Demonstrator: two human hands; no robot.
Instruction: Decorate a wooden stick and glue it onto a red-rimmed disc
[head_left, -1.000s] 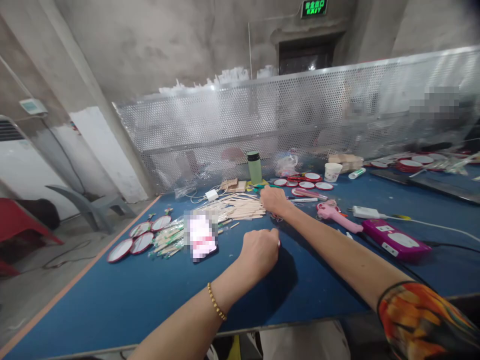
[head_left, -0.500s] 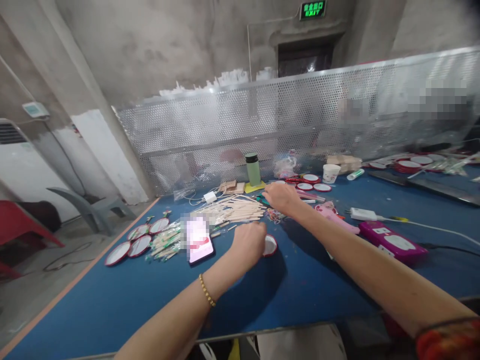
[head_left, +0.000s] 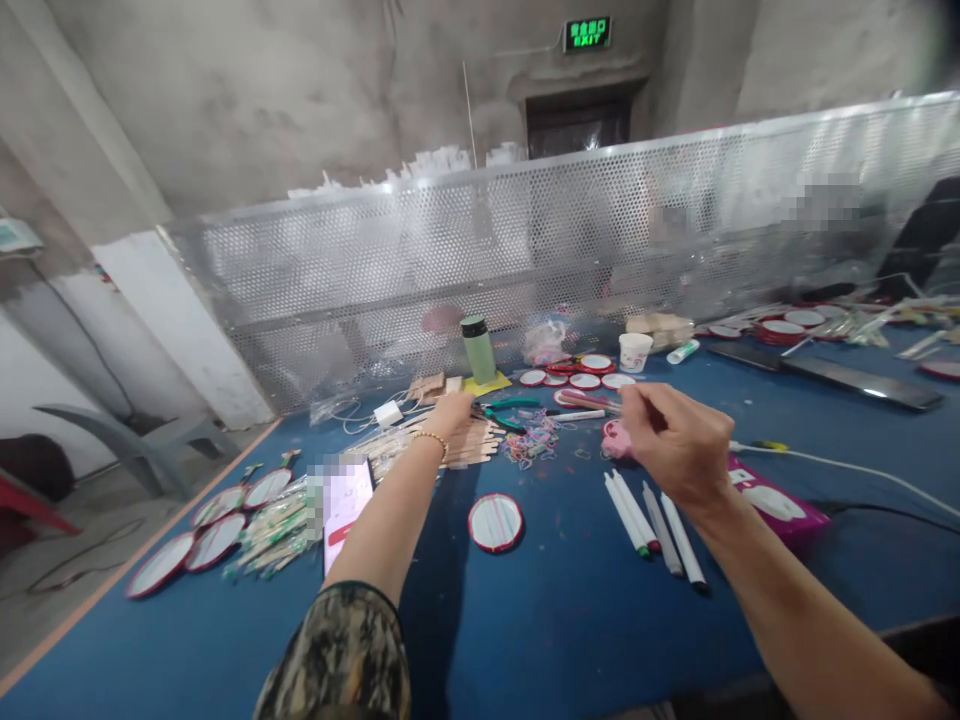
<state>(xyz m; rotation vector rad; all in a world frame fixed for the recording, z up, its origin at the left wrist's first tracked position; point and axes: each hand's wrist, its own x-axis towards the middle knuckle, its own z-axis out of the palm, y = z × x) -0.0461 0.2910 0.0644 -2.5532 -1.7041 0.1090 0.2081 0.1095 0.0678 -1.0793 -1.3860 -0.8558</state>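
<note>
My left hand [head_left: 450,410] reaches over the pile of flat wooden sticks [head_left: 476,440], beside the jaws of teal-handled pliers [head_left: 510,405]. Its fingers are mostly hidden, so what they grip, if anything, does not show. On the right, my right hand [head_left: 671,435] is raised above the table with its fingers curled closed. A thin pinkish stick-like thing [head_left: 592,400] runs up to its fingertips; I cannot make out whether it is held. Between my arms lies a round white disc with a red rim [head_left: 495,522]. Small colourful rubber bands [head_left: 531,440] are heaped behind the disc.
Several markers [head_left: 630,512] lie below my right hand. A phone [head_left: 349,505] and red-rimmed discs [head_left: 214,540] are at left. Behind stand a green bottle [head_left: 480,352] and a paper cup [head_left: 634,352], before a perforated metal screen [head_left: 360,260]. A purple box [head_left: 776,500] sits at right.
My left hand has left the disc's side and moved forward to the sticks. My right hand has drawn back and right from beside the pliers. The disc and markers are now uncovered; the view has shifted.
</note>
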